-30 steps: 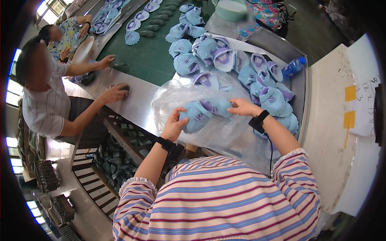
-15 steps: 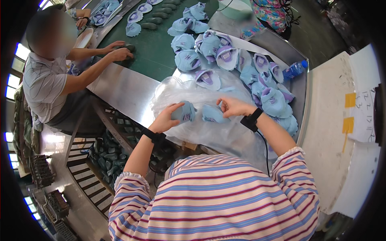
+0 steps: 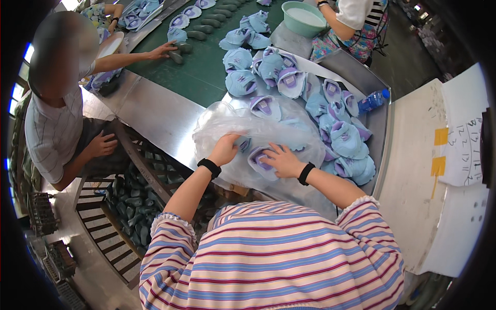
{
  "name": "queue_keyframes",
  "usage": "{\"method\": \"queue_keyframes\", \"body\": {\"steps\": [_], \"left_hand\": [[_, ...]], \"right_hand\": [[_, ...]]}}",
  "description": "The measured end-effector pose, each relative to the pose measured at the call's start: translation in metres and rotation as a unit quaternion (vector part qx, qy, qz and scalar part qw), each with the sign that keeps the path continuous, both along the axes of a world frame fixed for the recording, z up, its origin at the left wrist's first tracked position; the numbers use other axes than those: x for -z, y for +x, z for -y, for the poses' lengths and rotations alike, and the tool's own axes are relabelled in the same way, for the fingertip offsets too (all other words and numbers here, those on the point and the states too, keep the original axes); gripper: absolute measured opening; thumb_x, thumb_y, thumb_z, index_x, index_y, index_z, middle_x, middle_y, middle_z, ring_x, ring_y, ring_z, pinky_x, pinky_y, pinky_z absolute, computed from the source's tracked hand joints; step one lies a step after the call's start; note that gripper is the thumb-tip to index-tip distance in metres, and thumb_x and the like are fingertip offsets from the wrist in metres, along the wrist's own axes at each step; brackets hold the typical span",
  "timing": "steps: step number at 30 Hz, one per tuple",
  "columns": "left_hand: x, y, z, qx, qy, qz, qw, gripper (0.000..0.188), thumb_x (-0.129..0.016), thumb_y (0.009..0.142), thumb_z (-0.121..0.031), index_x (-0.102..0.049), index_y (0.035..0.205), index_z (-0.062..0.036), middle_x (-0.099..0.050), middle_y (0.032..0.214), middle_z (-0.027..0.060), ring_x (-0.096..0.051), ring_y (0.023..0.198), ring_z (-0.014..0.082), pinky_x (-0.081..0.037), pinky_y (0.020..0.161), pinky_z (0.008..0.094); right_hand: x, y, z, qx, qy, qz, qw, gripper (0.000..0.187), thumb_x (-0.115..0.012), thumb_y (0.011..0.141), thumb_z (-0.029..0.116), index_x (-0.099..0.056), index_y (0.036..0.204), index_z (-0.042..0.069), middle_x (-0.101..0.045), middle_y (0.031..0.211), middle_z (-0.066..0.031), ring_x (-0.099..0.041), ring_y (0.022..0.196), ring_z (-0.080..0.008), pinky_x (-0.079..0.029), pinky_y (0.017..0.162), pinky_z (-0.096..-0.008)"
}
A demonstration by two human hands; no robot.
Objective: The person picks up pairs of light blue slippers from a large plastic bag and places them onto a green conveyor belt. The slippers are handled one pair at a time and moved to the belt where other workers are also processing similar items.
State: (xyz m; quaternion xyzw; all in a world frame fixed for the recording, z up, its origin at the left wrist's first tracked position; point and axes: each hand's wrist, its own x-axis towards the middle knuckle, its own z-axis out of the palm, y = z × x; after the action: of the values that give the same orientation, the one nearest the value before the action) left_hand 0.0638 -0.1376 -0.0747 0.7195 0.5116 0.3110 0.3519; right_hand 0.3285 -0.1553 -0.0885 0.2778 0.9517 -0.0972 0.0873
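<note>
A clear plastic bag (image 3: pixel 227 124) lies crumpled on the steel table (image 3: pixel 160 119) in front of me, with light blue shoe uppers inside it. My left hand (image 3: pixel 226 149) presses on the bag's near left side, fingers spread over a blue upper (image 3: pixel 244 143). Just to its right, my right hand (image 3: pixel 279 160) rests on an upper with a purple lining (image 3: pixel 260 158). Both wrists wear black bands. A heap of blue and purple uppers (image 3: pixel 338 132) lies beyond and to the right of the bag.
A green conveyor belt (image 3: pixel 206 67) carries more uppers and dark soles. A person in a striped shirt (image 3: pixel 51 129) sits at the left, one hand on the belt. Another person sits by a green basin (image 3: pixel 304 15) at the top. A blue bottle (image 3: pixel 373 100) lies right.
My hands have come nearer to me and lower on the bag, settling on the purple-lined upper. The person at the left has reached farther along the belt.
</note>
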Motion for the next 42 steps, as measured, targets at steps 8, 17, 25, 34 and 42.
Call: {"method": "queue_keyframes", "body": {"steps": [8,17,25,34,42], "left_hand": [[-0.017,-0.016,-0.014,0.038,-0.073,0.017,0.996,0.03,-0.051,0.076,0.003,-0.064,0.101,-0.0064,-0.062,0.095,0.0121,-0.057,0.091,0.0276,-0.044,0.083,0.0346],[0.006,0.052,0.029,0.213,0.223,-0.354,0.883,0.027,-0.057,0.073,-0.012,-0.062,0.1,-0.0071,-0.05,0.104,0.0049,-0.046,0.103,0.0239,-0.036,0.089,0.0405],[0.003,0.004,-0.002,-0.015,-0.078,-0.136,0.988,0.031,-0.064,0.079,-0.025,-0.063,0.095,0.0007,-0.063,0.098,0.013,-0.06,0.087,0.0264,-0.046,0.082,0.0388],[-0.056,-0.031,-0.004,-0.133,-0.294,0.401,0.858,0.05,-0.068,0.078,-0.019,-0.047,0.116,0.0066,-0.06,0.105,0.0135,-0.06,0.093,0.0214,-0.049,0.08,0.0332],[-0.074,-0.05,-0.014,-0.002,-0.337,0.519,0.786,0.053,-0.069,0.076,-0.018,-0.047,0.118,0.0068,-0.058,0.111,0.0136,-0.058,0.099,0.0223,-0.045,0.089,0.0349]], "right_hand": [[0.006,0.008,-0.005,0.008,-0.064,-0.044,0.997,0.06,-0.059,0.068,0.008,-0.047,0.126,0.019,-0.051,0.121,-0.0101,-0.05,0.11,-0.0292,-0.042,0.089,-0.0393],[0.024,0.001,-0.042,0.226,-0.327,-0.25,0.883,0.05,-0.046,0.071,-0.001,-0.052,0.12,0.005,-0.06,0.104,-0.0176,-0.057,0.097,-0.0308,-0.045,0.085,-0.0368],[-0.027,0.05,-0.117,0.291,-0.108,-0.065,0.948,0.034,-0.056,0.078,0.023,-0.061,0.11,0.011,-0.059,0.113,-0.0143,-0.055,0.104,-0.0297,-0.043,0.088,-0.0388],[-0.043,0.031,-0.045,0.201,-0.026,0.124,0.971,0.062,-0.062,0.077,0.03,-0.04,0.132,0.011,-0.036,0.135,-0.0205,-0.033,0.126,-0.039,-0.031,0.102,-0.0446],[-0.018,0.063,-0.072,0.105,-0.059,-0.23,0.966,0.041,-0.051,0.068,-0.006,-0.065,0.101,0.014,-0.055,0.117,-0.0095,-0.049,0.109,-0.0283,-0.04,0.093,-0.0376]]}}
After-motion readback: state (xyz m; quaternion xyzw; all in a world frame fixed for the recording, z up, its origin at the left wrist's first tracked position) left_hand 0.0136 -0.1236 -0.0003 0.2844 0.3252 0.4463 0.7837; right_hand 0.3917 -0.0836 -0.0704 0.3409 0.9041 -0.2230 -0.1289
